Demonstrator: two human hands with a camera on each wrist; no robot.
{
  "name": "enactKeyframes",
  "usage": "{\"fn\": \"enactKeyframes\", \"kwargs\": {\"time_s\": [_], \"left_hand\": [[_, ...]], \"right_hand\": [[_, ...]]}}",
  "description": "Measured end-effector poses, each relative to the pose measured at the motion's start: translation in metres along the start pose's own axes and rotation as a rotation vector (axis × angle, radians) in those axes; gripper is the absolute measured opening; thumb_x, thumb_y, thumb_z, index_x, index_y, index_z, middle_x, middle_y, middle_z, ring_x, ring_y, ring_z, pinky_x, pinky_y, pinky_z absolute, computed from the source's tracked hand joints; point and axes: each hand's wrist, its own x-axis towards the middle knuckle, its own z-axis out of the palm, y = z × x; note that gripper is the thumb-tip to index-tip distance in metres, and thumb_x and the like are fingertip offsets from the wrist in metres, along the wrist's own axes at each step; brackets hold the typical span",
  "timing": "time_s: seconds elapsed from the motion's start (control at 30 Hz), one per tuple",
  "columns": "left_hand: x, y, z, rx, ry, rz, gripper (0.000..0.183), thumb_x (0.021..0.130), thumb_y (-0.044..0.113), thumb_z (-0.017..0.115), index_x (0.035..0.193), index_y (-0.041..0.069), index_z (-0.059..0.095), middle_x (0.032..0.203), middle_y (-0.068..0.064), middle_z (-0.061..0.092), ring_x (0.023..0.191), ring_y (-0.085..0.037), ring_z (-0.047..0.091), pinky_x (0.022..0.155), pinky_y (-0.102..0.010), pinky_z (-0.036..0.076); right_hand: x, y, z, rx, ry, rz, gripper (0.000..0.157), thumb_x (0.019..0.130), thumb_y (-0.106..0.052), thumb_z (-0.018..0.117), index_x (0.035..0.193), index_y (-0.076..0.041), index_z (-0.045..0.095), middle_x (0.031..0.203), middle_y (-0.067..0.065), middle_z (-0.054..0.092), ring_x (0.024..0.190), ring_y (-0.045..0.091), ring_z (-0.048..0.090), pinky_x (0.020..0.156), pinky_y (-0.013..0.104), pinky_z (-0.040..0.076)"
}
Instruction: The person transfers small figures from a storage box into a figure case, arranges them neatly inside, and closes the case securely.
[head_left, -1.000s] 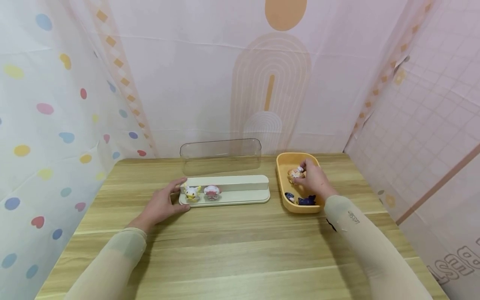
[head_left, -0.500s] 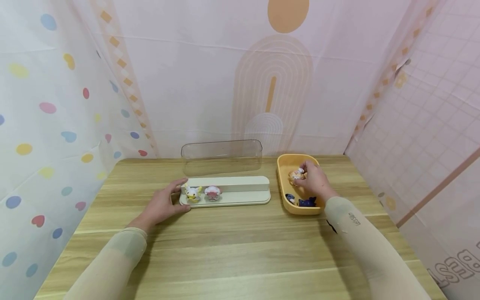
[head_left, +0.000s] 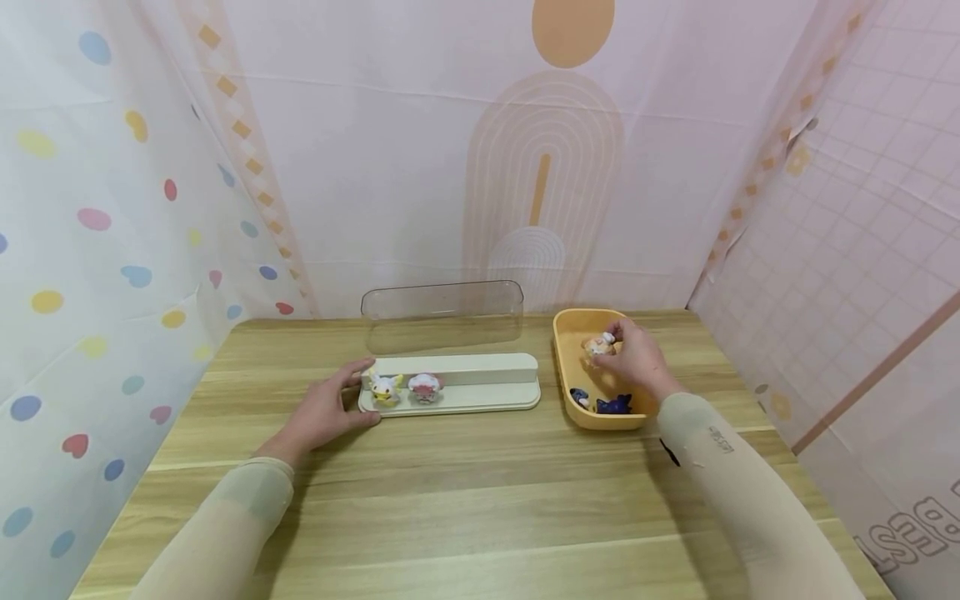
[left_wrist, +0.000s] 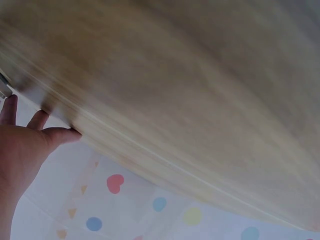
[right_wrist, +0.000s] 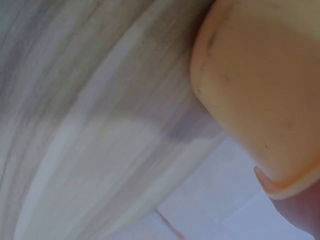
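In the head view my right hand (head_left: 640, 361) pinches a small orange-and-white figurine (head_left: 600, 346) between thumb and fingers, inside the yellow bin (head_left: 564, 367). Dark blue figurines (head_left: 615, 404) lie at the near end of that bin. My left hand (head_left: 327, 407) holds the left end of a long cream display base (head_left: 487, 395), thumb at its front edge and fingers behind. On the base stand a white-and-yellow figurine (head_left: 386, 388) and, beside it, a pink-and-white figurine (head_left: 425, 387). The right wrist view shows mostly the bin's outer wall (right_wrist: 260, 90).
A clear cover (head_left: 442, 317) with a dark rim stands behind the base. The wooden table (head_left: 450, 500) reaches to a patterned cloth backdrop (head_left: 375, 167) at the back and sides.
My right hand has risen slightly and shifted a little to the right, lifting the orange-and-white figurine from the bin's floor. My left hand stays at the base.
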Motion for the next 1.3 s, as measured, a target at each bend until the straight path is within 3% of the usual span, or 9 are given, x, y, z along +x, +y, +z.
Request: {"fn": "enactKeyframes", "kwargs": {"time_s": [0.27, 0.47, 0.63, 0.77, 0.97, 1.3], "left_hand": [[0.0, 0.0, 0.0, 0.0, -0.006, -0.011, 0.099, 0.087, 0.036, 0.091, 0.167, 0.025, 0.035, 0.151, -0.032, 0.059, 0.144, -0.057, 0.051, 0.119, -0.078, 0.033], [0.001, 0.0, 0.001, 0.002, -0.004, -0.009, 0.099, 0.086, 0.035, 0.092, 0.167, 0.025, 0.035, 0.151, -0.033, 0.059, 0.144, -0.057, 0.051, 0.118, -0.077, 0.034], [0.001, 0.0, 0.001, -0.007, -0.003, -0.01, 0.099, 0.086, 0.033, 0.092, 0.166, 0.025, 0.035, 0.151, -0.032, 0.059, 0.144, -0.056, 0.052, 0.119, -0.076, 0.035], [0.001, 0.001, 0.001, -0.009, 0.002, -0.004, 0.099, 0.085, 0.033, 0.093, 0.166, 0.025, 0.036, 0.15, -0.033, 0.06, 0.143, -0.056, 0.053, 0.119, -0.076, 0.036], [0.0, 0.001, 0.001, -0.007, -0.003, -0.005, 0.099, 0.086, 0.032, 0.092, 0.166, 0.023, 0.036, 0.149, -0.033, 0.06, 0.142, -0.056, 0.053, 0.118, -0.076, 0.037], [0.0, 0.003, 0.0, -0.004, -0.003, -0.002, 0.098, 0.086, 0.031, 0.092, 0.166, 0.022, 0.036, 0.149, -0.033, 0.06, 0.143, -0.057, 0.053, 0.118, -0.077, 0.035]], "right_hand": [[-0.002, -0.01, -0.011, 0.065, 0.022, -0.03, 0.053, 0.089, -0.028, 0.087, 0.125, -0.002, 0.057, 0.134, 0.027, 0.066, 0.129, 0.045, 0.06, 0.108, 0.059, 0.052], [-0.005, -0.031, -0.016, 0.062, 0.014, -0.071, 0.054, 0.088, -0.033, 0.088, 0.124, -0.005, 0.06, 0.135, 0.024, 0.069, 0.137, 0.046, 0.059, 0.116, 0.061, 0.047], [-0.01, -0.054, -0.01, 0.074, -0.001, -0.117, 0.05, 0.088, -0.032, 0.089, 0.121, -0.007, 0.062, 0.131, 0.02, 0.072, 0.134, 0.043, 0.062, 0.111, 0.058, 0.051], [-0.014, -0.075, 0.0, 0.095, 0.001, -0.191, 0.048, 0.085, -0.03, 0.092, 0.119, -0.008, 0.064, 0.125, 0.016, 0.075, 0.131, 0.039, 0.066, 0.106, 0.054, 0.055], [-0.017, -0.108, 0.026, 0.139, -0.058, -0.309, 0.051, 0.083, -0.022, 0.094, 0.119, -0.003, 0.064, 0.121, 0.016, 0.075, 0.127, 0.038, 0.068, 0.108, 0.055, 0.055], [-0.02, -0.148, 0.077, -0.019, -0.107, -0.442, 0.049, 0.083, -0.024, 0.094, 0.12, -0.009, 0.065, 0.122, 0.01, 0.075, 0.128, 0.034, 0.061, 0.11, 0.051, 0.052]]}}
